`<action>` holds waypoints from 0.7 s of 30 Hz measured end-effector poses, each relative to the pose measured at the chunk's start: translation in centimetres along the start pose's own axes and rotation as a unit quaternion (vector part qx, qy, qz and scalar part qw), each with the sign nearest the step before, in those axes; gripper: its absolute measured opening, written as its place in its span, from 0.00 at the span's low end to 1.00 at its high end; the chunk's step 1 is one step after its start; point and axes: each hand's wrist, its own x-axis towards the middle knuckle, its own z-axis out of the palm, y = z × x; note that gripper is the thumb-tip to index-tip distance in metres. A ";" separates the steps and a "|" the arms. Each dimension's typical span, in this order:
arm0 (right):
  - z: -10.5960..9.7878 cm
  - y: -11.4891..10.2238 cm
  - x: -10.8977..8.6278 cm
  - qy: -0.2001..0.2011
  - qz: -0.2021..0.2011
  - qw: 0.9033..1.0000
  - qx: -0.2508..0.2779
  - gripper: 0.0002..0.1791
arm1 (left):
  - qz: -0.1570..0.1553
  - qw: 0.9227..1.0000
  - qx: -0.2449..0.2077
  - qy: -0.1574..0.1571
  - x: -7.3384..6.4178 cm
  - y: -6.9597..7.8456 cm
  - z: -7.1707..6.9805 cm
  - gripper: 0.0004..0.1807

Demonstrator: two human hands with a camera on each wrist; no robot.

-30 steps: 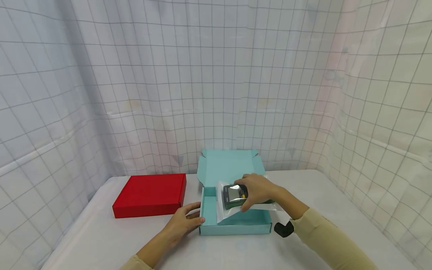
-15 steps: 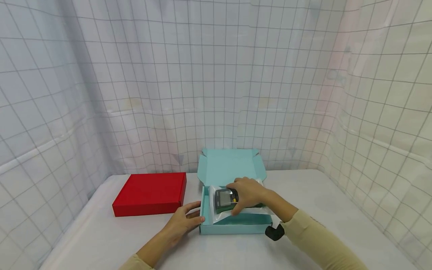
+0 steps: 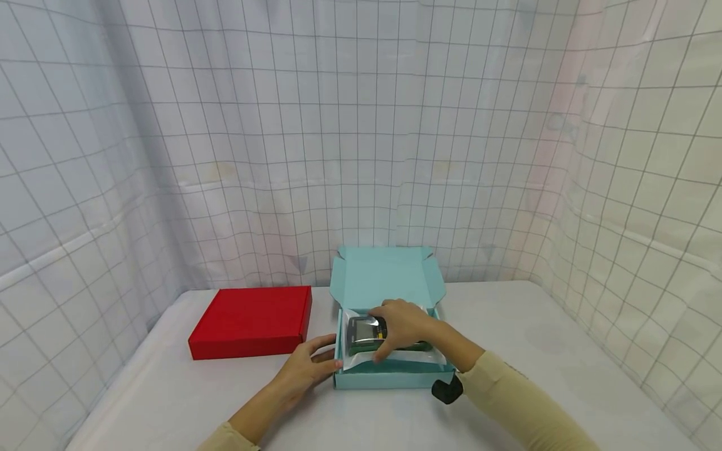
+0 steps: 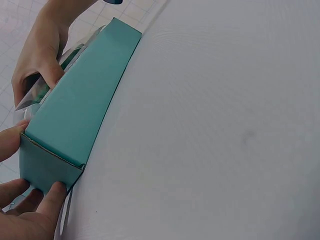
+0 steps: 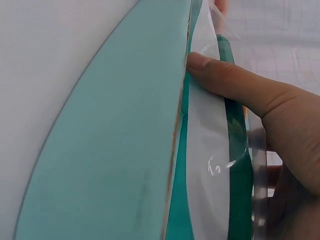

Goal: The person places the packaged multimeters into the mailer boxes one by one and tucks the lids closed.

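Note:
A light-blue cardboard box (image 3: pixel 395 381) stands on the table with its lid (image 3: pixel 386 275) raised at the back. My right hand (image 3: pixel 403 326) grips a green-and-black multimeter (image 3: pixel 365 332) in a clear plastic bag (image 3: pixel 352 360) from above, low inside the box. In the right wrist view, the thumb (image 5: pixel 235 82) lies along the bag near the box's front rim. My left hand (image 3: pixel 304 373) rests against the box's left side, thumb at the top edge and fingertips (image 4: pixel 55 192) on the outer wall. The right hand hides much of the meter.
A closed red box (image 3: pixel 251 322) sits to the left on the white-covered table (image 3: pixel 507 313). White gridded curtains (image 3: pixel 372 125) surround the table at the back and sides. A small black device (image 3: pixel 447 389) is at the right wrist, near the box's front right corner.
My right hand has moved left and down with the bagged multimeter, which now lies flatter and lower in the box. The left hand keeps its place at the box's side.

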 end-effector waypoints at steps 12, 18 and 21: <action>0.9 -0.2 -0.3 0.013 -0.001 1.000 0.010 0.55 | -0.007 1.000 0.002 -0.001 0.0 0.1 -0.2 0.41; 1.9 0.1 -0.4 0.018 -0.008 1.000 0.017 0.55 | -0.009 1.000 0.006 0.003 0.0 0.0 -0.4 0.41; 2.3 0.6 -0.5 0.021 -0.010 0.999 0.024 0.54 | -0.005 1.000 0.006 0.002 0.1 0.0 -0.3 0.41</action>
